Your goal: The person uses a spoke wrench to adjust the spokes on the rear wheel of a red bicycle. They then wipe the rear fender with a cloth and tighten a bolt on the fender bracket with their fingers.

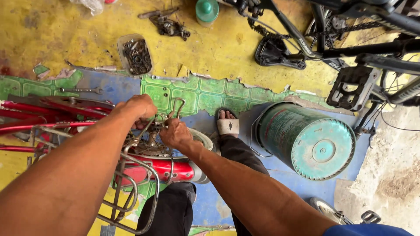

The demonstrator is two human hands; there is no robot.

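A red bicycle (166,168) lies on its side in front of me, its metal rear rack (131,192) near my left arm. My left hand (138,109) is closed on a metal part of the bicycle's frame or rack stay. My right hand (175,133) grips a small metal piece just beside it, close to the wheel hub. A bent wire bracket (177,107) sticks up between the two hands. What exactly each hand pinches is hidden by the fingers. My sandalled foot (227,124) rests on the floor just right of the hands.
A teal drum (310,142) lies on its side to the right. A black bicycle (350,48) with pedal (352,87) stands at the upper right. On the floor are a clear tub of nuts (135,56), a spanner (81,90), a derailleur (168,25) and a green bottle (207,11).
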